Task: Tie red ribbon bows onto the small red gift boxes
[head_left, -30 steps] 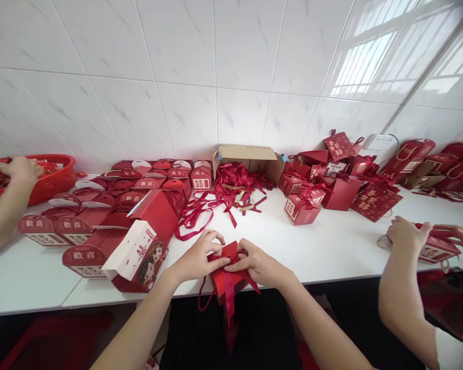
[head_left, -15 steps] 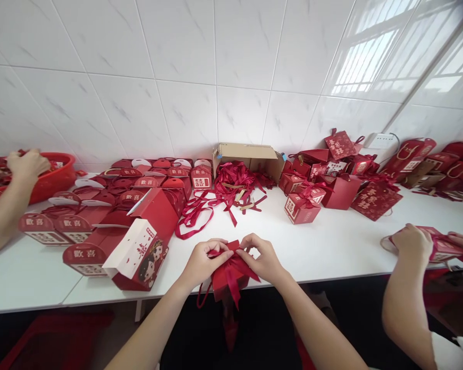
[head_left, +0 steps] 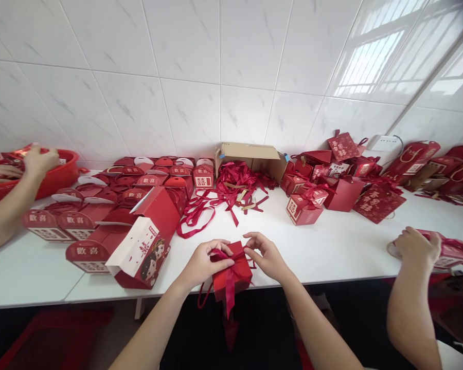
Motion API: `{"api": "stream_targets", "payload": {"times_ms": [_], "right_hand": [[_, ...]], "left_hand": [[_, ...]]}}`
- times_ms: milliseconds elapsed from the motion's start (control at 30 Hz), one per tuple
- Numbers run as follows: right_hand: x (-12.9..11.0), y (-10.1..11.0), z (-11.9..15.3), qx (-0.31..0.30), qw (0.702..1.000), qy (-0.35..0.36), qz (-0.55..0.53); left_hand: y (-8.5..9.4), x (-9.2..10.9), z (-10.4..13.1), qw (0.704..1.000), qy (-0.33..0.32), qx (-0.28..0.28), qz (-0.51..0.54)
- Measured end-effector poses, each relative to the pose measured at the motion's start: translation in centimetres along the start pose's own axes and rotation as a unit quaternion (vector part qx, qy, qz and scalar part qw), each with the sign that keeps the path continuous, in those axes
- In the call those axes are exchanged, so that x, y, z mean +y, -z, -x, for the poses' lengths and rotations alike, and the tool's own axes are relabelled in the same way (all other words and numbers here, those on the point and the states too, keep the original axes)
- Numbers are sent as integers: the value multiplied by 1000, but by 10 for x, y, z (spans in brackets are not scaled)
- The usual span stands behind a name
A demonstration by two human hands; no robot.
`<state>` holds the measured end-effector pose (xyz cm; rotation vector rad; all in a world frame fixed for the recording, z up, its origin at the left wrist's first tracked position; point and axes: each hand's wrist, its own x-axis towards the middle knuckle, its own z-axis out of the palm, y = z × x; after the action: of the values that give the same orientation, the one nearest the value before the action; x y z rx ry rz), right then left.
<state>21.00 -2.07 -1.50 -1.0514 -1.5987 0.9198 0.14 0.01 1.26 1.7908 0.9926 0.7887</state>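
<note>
A small red gift box (head_left: 244, 277) stands at the table's front edge before me, with a dark red satin ribbon (head_left: 230, 288) tied across its top and one tail hanging down its front. My left hand (head_left: 212, 261) is closed, thumb and fingers pinching a ribbon loop at the box's left side. On the opposite side, my right hand (head_left: 265, 257) has its thumb and a finger at the ribbon by the knot, the other fingers raised and curled. Its exact grip is partly hidden. A thin cord loop dangles at the box's left.
Red boxes (head_left: 87, 252) fill the left side, a larger one with a white printed panel (head_left: 133, 244) in front. An open cardboard carton (head_left: 250, 150) spills loose ribbons. Finished bow-tied boxes (head_left: 304, 208) stand right. Co-workers' hands work at a red basin (head_left: 67, 172) and another box (head_left: 447, 252).
My right hand has drawn slightly right and its fingers have lifted, uncovering more of the box top. My left hand keeps its pinch. The co-worker's hand at the basin has moved right.
</note>
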Motion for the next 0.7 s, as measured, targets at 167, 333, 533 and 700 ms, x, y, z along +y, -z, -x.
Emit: {"api": "stream_targets", "payload": {"times_ms": [167, 333, 533, 700], "right_hand": [[-10, 2, 2, -37, 997, -20, 57], [-16, -1, 1, -12, 999, -16, 49], [-10, -5, 0, 56, 997, -14, 43], [-8, -6, 3, 92, 994, -9, 54]], "left_hand": [[2, 0, 1, 1000, 0, -8, 17], [-1, 6, 1, 1000, -10, 6, 4], [-5, 6, 3, 1000, -13, 12, -2], [-9, 5, 3, 1000, -14, 22, -16]]}}
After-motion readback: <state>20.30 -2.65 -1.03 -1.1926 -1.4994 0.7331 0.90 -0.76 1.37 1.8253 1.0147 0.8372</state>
